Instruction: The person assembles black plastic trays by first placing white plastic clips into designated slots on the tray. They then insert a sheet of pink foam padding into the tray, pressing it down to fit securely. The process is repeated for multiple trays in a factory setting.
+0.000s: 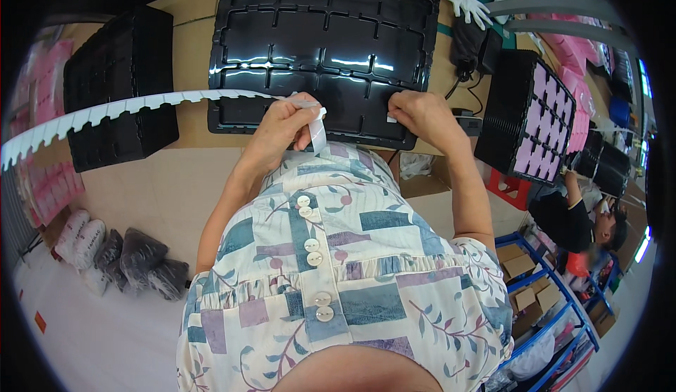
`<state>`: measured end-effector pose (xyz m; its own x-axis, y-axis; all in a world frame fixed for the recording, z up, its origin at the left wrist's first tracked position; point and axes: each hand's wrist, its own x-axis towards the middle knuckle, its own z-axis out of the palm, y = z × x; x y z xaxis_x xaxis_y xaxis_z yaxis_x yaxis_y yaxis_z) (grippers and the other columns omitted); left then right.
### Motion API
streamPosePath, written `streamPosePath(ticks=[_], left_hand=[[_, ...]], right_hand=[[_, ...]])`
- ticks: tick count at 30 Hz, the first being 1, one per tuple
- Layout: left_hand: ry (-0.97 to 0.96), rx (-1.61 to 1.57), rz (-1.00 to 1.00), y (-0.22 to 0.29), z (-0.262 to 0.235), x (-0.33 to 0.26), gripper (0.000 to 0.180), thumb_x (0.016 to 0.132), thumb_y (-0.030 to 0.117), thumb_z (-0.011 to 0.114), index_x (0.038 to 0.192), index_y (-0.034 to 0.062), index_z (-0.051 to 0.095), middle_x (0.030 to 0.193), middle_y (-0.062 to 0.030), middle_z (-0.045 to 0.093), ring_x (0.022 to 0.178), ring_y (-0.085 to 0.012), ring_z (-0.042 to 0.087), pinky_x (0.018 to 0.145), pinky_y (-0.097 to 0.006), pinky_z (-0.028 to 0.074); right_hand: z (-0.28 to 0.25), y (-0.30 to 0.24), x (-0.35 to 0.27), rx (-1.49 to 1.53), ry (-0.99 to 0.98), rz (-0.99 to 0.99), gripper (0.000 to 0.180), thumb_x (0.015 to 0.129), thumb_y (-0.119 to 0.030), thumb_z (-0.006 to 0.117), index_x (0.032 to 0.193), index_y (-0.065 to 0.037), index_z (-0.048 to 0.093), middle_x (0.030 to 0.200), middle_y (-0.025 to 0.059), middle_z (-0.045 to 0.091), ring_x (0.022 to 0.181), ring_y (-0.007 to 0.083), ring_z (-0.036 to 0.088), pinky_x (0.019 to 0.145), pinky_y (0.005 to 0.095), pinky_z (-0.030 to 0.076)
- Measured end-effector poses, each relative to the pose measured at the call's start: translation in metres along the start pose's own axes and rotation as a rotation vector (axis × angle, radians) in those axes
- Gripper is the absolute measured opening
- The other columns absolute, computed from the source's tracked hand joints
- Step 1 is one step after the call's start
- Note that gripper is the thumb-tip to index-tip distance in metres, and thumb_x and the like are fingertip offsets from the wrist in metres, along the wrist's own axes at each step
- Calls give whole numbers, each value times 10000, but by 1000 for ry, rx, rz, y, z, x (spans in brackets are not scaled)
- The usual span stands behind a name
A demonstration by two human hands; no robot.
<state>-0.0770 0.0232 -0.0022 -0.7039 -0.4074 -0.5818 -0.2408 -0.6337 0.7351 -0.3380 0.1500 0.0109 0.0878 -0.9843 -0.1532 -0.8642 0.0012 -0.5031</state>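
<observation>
- Above the near edge of the black tray (324, 47), a white notched strip (134, 104) is pinched by the fingers of the left hand (285, 126), its long part stretched leftward, a short end hung down.
- Near the tray's right corner, a small white piece (391, 119) is grasped by the fingers of the right hand (429, 119); whether the tray is touched cannot be told.
- On the tan surface (193, 43), the tray is flanked by a black stack (120, 85) at left and a pink-topped stack (507, 103) at right.
</observation>
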Motion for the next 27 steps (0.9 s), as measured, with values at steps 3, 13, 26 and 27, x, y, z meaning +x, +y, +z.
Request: streamPosePath(ticks=[3,13,26,27], left_hand=[[23,1,-20,-2,3,0,166,959,183,558,898,40,617,583,16,536,440,-36,453,415,-191,322],[30,-65,-9,-8,1,4,133,971,157,559,922,41,600,636,-7,556,450,-52,464,427,-209,346],[52,-69,19,-9,-2,-2,142,970,173,552,987,37,591,722,-23,598,514,-47,493,476,-186,375],[51,-74,21,-7,-3,-6,145,968,172,553,999,36,593,729,-19,596,533,-43,495,488,-182,375]], right_hand=[[11,0,-9,-50,87,39,127,821,-144,680,827,-41,607,753,102,645,670,291,656,610,397,515],[23,2,-17,-72,222,-7,87,790,-75,664,810,-36,589,701,107,634,616,292,648,535,386,508],[31,-20,-22,-182,258,-44,148,742,-46,638,753,-63,491,641,95,548,578,256,613,500,357,487],[40,-20,-28,-104,154,-117,132,805,-49,634,795,-35,503,705,102,574,611,271,622,513,381,475]])
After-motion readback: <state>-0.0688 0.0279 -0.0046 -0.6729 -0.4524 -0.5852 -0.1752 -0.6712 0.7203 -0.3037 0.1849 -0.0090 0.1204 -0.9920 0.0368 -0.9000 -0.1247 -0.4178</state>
